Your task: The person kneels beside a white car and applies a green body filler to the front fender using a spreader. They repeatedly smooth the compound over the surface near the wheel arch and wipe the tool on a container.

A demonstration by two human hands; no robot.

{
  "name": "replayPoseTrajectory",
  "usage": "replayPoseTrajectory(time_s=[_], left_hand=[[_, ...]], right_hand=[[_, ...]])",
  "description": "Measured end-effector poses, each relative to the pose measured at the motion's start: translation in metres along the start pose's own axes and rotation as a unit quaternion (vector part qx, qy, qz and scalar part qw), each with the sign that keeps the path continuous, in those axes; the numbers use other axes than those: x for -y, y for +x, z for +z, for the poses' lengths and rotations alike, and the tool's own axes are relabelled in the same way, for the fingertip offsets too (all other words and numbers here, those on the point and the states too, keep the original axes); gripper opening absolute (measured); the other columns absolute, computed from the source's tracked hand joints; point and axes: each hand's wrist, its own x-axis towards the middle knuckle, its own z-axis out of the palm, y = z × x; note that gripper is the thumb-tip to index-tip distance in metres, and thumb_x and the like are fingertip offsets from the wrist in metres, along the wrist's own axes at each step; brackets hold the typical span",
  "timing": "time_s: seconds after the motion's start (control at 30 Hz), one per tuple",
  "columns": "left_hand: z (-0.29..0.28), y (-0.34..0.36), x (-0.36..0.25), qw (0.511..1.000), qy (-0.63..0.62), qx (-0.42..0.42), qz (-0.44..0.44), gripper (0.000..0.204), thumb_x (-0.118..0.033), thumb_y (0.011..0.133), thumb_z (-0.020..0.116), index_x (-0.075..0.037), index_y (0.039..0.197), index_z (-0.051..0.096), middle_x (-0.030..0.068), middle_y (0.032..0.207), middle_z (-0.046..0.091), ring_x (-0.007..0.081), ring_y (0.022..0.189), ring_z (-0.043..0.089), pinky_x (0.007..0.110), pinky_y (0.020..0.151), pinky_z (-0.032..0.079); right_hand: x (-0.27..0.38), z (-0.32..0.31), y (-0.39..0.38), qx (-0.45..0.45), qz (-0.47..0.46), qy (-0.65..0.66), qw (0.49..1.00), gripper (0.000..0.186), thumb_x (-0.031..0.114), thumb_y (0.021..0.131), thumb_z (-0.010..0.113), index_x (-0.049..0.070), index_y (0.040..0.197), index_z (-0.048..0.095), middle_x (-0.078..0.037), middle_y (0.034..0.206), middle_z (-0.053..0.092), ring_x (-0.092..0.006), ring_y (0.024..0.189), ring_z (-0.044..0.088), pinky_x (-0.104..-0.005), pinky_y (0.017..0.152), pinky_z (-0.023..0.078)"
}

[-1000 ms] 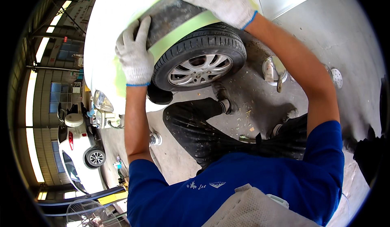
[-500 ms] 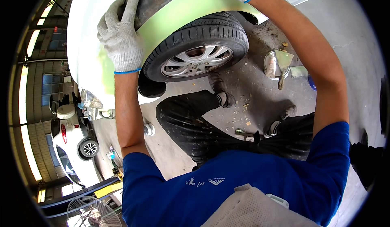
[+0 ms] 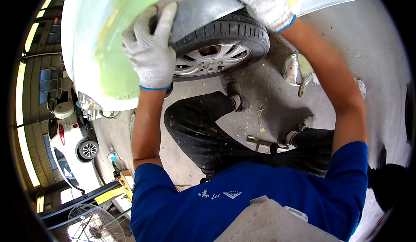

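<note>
A thin, grey, bent sheet (image 3: 203, 7) lies across the fender (image 3: 115, 47) above the tyre (image 3: 225, 34); its exact kind I cannot tell. My left hand (image 3: 151, 49), in a white knit glove with a blue cuff, grips the sheet's left end, thumb on its face and fingers curled around the edge. Gloved likewise, my right hand (image 3: 264, 4) holds the other end from the upper right. Pale green and yellowish patches cover the white bodywork. Below the sheet shows a silver wheel rim (image 3: 212, 58).
On the floor to the right sits a round can (image 3: 288, 71) with a tube and a putty knife (image 3: 304, 73) on it. My bent legs (image 3: 195, 125) are under the wheel. A hand tool (image 3: 260, 143) lies between my feet. At left are a white car (image 3: 71, 142) and a fan (image 3: 95, 227).
Both hands have come lower with the sheet, the left one also to the right. The sheet now overlaps the tyre's top and shows a lighter grey face.
</note>
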Motion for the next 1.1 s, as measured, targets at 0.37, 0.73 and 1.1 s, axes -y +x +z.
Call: replayPoseTrajectory(time_s=[0.37, 0.73, 1.1], left_hand=[[0.062, -0.09, -0.019, 0.998, 0.046, -0.022, 0.02, 0.073, 0.002, 0.073, 0.067, -0.036, 0.135, 0.071, -0.0008, 0.131, 0.058, 0.0275, 0.119, 0.053, 0.045, 0.1, 0.044], [-0.025, -0.056, -0.053, 0.997, -0.035, 0.069, -0.013, 0.085, 0.01, 0.066, 0.066, -0.028, 0.142, 0.065, 0.0039, 0.134, 0.057, 0.032, 0.125, 0.053, 0.049, 0.11, 0.04], [-0.024, -0.119, -0.125, 0.837, -0.455, 0.278, -0.126, 0.075, 0.02, 0.076, 0.048, -0.015, 0.141, 0.061, 0.0183, 0.133, 0.06, 0.0379, 0.126, 0.057, 0.043, 0.113, 0.044]], right_hand=[[0.043, 0.011, -0.087, 0.05, 0.04, 0.036, 0.997, 0.057, 0.013, 0.077, 0.07, 0.033, 0.13, 0.071, 0.0, 0.119, 0.06, -0.021, 0.107, 0.057, -0.0418, 0.094, 0.048], [0.033, -0.079, -0.039, 0.114, 0.018, -0.01, 0.993, 0.058, 0.017, 0.077, 0.065, 0.029, 0.133, 0.07, 0.0, 0.118, 0.06, -0.0232, 0.107, 0.057, -0.042, 0.099, 0.05], [0.048, -0.198, 0.009, 0.527, -0.009, -0.014, 0.85, 0.023, 0.017, 0.086, 0.066, 0.016, 0.108, 0.075, -0.005, 0.11, 0.07, -0.0247, 0.107, 0.069, -0.0404, 0.093, 0.054]])
